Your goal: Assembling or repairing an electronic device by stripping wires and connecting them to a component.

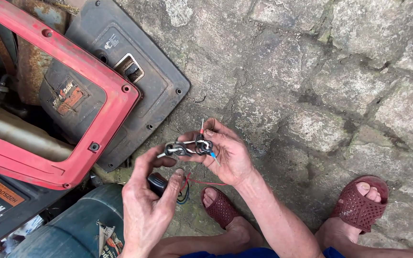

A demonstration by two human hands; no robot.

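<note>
Wire-sorting step, I'd judge. Right hand [230, 155] pinches wire bundle [190, 147] at fingertips; left hand [146, 200] just below, clenched on black plug [157, 183]. Next probably needs one lead teased out w/ steady grip.

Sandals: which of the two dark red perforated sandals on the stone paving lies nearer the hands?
The dark red perforated sandal just below the right hand; the other sandal sits far off toward the frame's right edge.
</note>
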